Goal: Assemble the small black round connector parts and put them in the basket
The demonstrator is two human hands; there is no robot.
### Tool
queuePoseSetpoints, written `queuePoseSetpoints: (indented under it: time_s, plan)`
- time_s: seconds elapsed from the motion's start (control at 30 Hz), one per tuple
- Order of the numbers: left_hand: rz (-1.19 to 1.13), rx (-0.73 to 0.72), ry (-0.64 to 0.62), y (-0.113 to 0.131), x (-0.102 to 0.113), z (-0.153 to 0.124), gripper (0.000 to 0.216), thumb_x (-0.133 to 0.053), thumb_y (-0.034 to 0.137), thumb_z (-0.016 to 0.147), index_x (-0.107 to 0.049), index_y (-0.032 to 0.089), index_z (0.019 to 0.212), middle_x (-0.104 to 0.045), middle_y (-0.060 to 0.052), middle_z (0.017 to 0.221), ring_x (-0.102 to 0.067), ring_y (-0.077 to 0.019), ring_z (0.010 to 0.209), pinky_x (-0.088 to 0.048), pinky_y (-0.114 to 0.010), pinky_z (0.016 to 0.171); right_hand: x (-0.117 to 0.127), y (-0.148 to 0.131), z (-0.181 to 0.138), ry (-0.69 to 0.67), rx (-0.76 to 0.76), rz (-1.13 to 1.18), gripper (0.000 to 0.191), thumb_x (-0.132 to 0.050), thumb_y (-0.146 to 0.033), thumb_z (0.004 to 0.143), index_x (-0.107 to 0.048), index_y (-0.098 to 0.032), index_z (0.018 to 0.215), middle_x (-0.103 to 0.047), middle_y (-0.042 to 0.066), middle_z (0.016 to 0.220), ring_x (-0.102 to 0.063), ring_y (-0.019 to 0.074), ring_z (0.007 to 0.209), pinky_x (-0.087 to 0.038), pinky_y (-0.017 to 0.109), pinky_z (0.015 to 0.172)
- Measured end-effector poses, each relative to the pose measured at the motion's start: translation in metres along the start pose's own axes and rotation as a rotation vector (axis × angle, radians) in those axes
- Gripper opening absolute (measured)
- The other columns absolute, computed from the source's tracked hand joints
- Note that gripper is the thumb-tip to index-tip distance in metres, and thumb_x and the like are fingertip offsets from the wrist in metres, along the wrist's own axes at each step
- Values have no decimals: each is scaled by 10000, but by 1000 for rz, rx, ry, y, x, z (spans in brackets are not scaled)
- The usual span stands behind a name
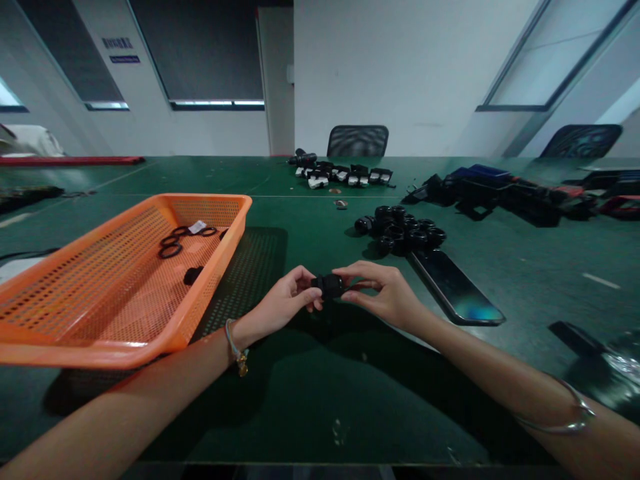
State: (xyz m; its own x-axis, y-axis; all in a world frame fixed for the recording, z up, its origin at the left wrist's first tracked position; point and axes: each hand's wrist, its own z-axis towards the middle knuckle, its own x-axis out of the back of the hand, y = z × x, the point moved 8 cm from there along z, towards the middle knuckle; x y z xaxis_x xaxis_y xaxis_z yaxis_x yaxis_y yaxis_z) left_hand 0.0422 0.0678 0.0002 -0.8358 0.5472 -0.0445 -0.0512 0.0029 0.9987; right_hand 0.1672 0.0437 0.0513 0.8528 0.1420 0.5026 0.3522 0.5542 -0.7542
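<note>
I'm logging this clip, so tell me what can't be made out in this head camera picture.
- Small black cylindrical part: its ends are covered by the fingers of the left hand and right hand, so its exact shape is unclear.
- Blue wall sign: too small to read.
- White tag in the orange perforated plastic basket: too small to read.
- Dark flat object at right: too dim to identify.

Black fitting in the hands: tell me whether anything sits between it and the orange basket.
Nothing visible does. The black fitting is pinched by the left hand and right hand above bare green table; the orange basket lies just left of it.
</note>
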Motion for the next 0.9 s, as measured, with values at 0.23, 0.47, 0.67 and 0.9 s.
queuePoseSetpoints:
  time_s: [0.23,0.47,0.67,0.9]
  plan:
    - [28,-5,7,3,0,-1,347,-679,387,659,-440,164,775,-585,36,621,-537,-82,568,-392,-222,546,0,2,1,6,-32,-42,308,-648,-313,738,-682,-155,1000,-690,82,854,-654,171,736,-555,284,647]
    - [-9,27,1,-1,0,0,385,-678,436,653,-431,165,766,-580,49,595,-532,-70,542,-382,-215,531,-3,2,1,-70,-32,-24,350,-612,-251,748,-647,-147,1081,-674,90,892,-647,179,790,-555,314,684]
    - [-16,27,-8,-1,-1,1,407,-677,460,646,-426,163,766,-588,46,594,-529,-65,532,-379,-208,519,-2,2,1,-33,-22,-28,318,-600,-209,750,-652,-170,1061,-620,98,1030,-638,168,818,-562,325,711]
    - [-7,13,-2,-1,0,1,379,-676,426,654,-432,162,774,-582,49,589,-533,-68,535,-380,-207,514,-2,1,-1,14,26,26,371,-628,-191,737,-612,-204,1107,-639,61,951,-632,164,833,-561,322,736]
